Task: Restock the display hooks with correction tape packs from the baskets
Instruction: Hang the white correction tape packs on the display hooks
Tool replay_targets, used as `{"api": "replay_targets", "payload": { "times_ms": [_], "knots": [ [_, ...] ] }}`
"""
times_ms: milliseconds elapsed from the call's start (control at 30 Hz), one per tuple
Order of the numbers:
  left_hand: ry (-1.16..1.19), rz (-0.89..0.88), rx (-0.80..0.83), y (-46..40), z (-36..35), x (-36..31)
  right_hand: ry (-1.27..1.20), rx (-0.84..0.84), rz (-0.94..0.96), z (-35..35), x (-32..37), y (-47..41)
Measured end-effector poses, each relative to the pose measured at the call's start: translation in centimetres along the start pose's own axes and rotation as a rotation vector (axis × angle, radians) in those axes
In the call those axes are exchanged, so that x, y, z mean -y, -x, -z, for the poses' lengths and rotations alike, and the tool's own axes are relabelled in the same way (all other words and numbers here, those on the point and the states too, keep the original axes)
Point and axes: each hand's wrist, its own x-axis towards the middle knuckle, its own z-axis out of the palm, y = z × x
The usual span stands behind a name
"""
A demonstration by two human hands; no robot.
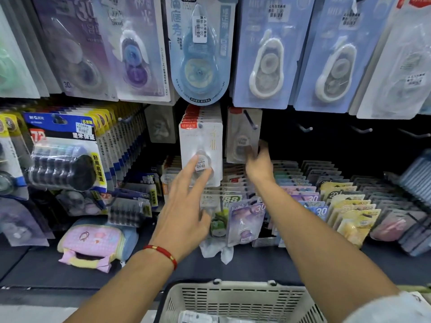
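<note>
A: Two bare hands are reaching into the display. Left hand is stretching out with fingers straight and spread, fingertips touching the lower blister of the front white correction tape pack with a red top label. Wide grip, nothing clamped.

B: Where is that pack sitting?

A: It is hanging at the front of a full stack on the centre hook, lower row, just under the pale blue rounded correction tape card.

B: Right side?

A: Right hand is gripping the bottom edge of a grey-white correction tape pack, which is hanging on the black metal hook just right of the stack. Hand is motion-blurred, so finger detail is unclear, but the fingers are curling round the card.

B: Supply?

A: White slotted plastic basket is sitting at the bottom edge, between the forearms, with at least one pale pack lying inside. Red cord bracelet is showing on the left wrist. Three bare black hooks are sticking out further right, and rows of coloured packs are standing below them.
</note>
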Motion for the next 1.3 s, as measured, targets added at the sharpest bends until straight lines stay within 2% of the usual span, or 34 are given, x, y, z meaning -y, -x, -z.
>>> {"api": "replay_targets", "payload": {
  "times_ms": [200,300,367,433,500,567,667,767,800,867,933,1000,1100,1233,1300],
  "knots": [
    [0.021,0.0,0.003,0.6,0.2,-0.1,0.048,0.04,-0.095,0.9,-1.0,0.5],
    [0.114,0.083,0.105,1.5,0.5,-0.5,0.02,0.052,-0.029,3.8,-2.0,4.4],
    [0.134,0.151,0.297,2.5,0.5,-0.4,-0.074,0.14,-0.022,6.3,-2.4,7.3],
    [0.117,0.178,0.606,3.9,0.3,-0.3,-0.143,0.299,-0.029,8.9,-2.8,9.8],
    [0.008,0.13,0.931,5.7,-0.6,-0.3,-0.121,0.487,-0.093,10.3,-3.3,11.5],
    [-0.157,0.088,1.156,8.0,-2.3,-0.1,-0.016,0.687,-0.186,10.3,-4.9,13.3],
    [-0.322,0.085,1.35,11.5,-5.2,0.7,0.303,0.953,-0.292,8.3,-9.6,17.2],
    [-0.306,0.177,1.318,14.8,-8.1,1.4,0.766,1.199,-0.222,5.6,-16.0,22.7],
    [-0.264,0.238,1.264,16.1,-9.1,1.4,0.899,1.24,-0.199,4.9,-18.2,24.8],
    [-0.163,0.374,1.16,19.3,-11.0,0.9,1.046,1.212,-0.252,4.4,-22.2,28.8],
    [-0.099,0.456,1.112,22.3,-12.4,0.5,1.096,1.051,-0.271,4.4,-25.4,31.6],
    [-0.075,0.473,1.137,24.2,-13.1,0.4,1.126,0.927,-0.247,4.6,-27.4,32.7],
    [-0.042,0.47,1.121,24.2,-13.3,0.8,1.119,0.875,-0.235,4.2,-27.9,32.0],
    [0.074,0.627,0.953,23.2,-13.5,0.9,1.146,0.818,-0.148,4.0,-26.7,31.3],
    [0.129,0.733,0.902,23.2,-14.0,0.8,0.988,0.708,-0.134,4.6,-26.4,31.5]
  ]
}}
